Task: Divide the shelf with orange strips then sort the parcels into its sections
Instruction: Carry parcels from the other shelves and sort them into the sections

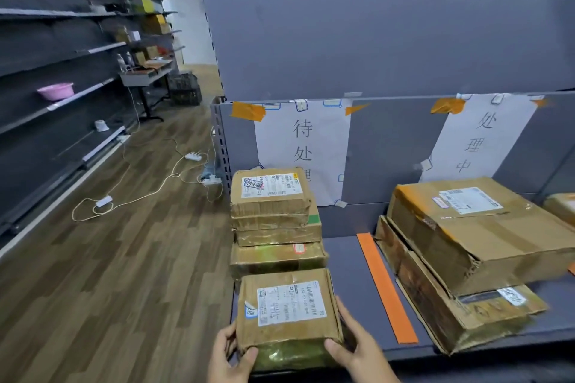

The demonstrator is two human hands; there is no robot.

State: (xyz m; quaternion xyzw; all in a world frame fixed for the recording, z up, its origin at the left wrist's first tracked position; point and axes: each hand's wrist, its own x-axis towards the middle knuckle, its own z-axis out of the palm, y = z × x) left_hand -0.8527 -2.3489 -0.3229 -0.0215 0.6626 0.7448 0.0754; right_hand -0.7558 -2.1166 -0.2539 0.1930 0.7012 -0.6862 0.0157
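A small brown parcel [287, 317] with a white label sits at the front of the grey shelf [345, 261], in its left section. My left hand [230, 354] grips its near left corner and my right hand [357, 342] grips its near right corner. Behind it stands a stack of taped parcels [275, 221]. An orange strip [385, 289] runs front to back on the shelf. Right of the strip lie two large flat parcels [466, 255], one on the other. Another parcel [561, 207] shows at the far right edge.
Two paper signs [303, 140] [479, 140] are taped to the shelf's back panel, one over each section. To the left is wooden floor with power strips and cables [149, 186]. Dark wall shelves [56, 102] hold a pink basin [56, 91].
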